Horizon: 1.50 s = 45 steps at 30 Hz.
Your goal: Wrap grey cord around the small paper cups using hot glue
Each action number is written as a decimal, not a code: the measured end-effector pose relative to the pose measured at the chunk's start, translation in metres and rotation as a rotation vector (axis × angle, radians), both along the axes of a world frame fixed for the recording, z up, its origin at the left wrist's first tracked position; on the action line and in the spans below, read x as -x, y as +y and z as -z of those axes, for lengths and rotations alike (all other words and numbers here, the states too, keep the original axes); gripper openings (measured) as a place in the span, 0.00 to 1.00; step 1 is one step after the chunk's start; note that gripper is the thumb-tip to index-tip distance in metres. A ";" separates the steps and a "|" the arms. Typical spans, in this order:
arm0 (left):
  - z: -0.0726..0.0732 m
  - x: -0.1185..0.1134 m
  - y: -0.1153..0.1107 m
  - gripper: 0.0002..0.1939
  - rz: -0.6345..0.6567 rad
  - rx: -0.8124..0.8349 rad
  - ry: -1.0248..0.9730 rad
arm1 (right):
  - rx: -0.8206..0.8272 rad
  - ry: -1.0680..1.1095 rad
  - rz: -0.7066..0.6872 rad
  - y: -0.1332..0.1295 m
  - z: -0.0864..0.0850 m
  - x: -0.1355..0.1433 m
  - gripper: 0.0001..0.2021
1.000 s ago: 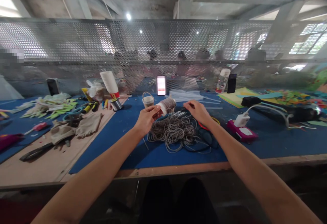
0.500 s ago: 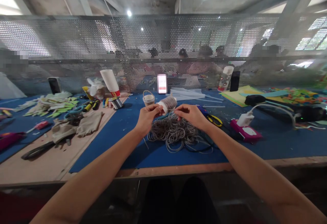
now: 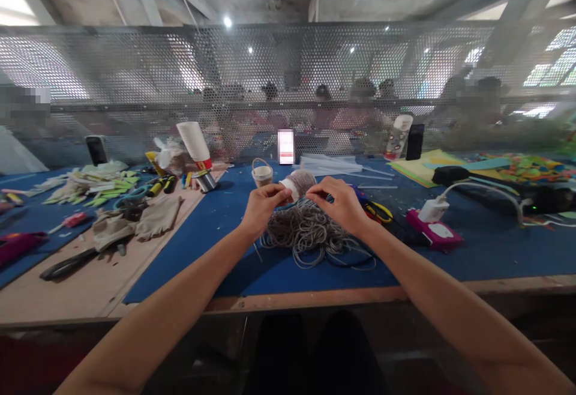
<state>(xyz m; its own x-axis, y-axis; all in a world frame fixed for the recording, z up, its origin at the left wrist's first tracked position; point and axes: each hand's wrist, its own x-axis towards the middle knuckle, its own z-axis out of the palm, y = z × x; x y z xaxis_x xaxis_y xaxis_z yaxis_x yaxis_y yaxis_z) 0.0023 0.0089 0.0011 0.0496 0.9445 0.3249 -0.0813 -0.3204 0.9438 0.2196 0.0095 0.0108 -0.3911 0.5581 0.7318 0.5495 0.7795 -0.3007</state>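
My left hand [image 3: 269, 204] is closed on the white rim of a paper cup [image 3: 293, 188], which lies tilted on its side in the air. Grey cord [image 3: 303, 181] is wound round the cup's body. At the cup's right side my right hand [image 3: 335, 199] pinches what looks like the cord's loose strand; the fingers partly hide it. Below both hands a loose heap of grey cord [image 3: 310, 236] lies on the blue mat [image 3: 193, 263]. Just behind my left hand stands a small cord-wrapped basket [image 3: 262, 175] with a thin looped handle.
A leaning stack of paper cups [image 3: 192, 141], cloth gloves [image 3: 157, 218] and cutters [image 3: 162, 186] lie to the left. Yellow-handled scissors [image 3: 378, 212], a magenta box with a white plug [image 3: 434, 229] and a black glue gun [image 3: 459, 177] are right. A phone [image 3: 285, 146] stands behind.
The cup has shifted slightly right and turned a little in my left hand. My right hand has risen slightly, its wrist more arched, fingers still pinched beside the cup.
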 end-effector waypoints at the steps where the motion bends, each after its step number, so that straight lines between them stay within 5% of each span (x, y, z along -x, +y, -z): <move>1: 0.000 0.000 0.000 0.14 0.006 -0.001 -0.002 | -0.018 -0.009 0.000 0.000 0.000 0.000 0.08; 45: -0.005 -0.007 -0.014 0.11 0.107 -0.092 0.258 | -0.150 0.006 0.082 -0.001 -0.011 0.006 0.06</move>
<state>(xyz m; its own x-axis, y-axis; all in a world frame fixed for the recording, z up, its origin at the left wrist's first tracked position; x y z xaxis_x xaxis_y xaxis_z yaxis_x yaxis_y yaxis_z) 0.0097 -0.0052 0.0064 0.2390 0.8967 0.3726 0.1195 -0.4080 0.9051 0.2139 0.0085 0.0219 -0.3442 0.4724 0.8114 0.6119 0.7684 -0.1878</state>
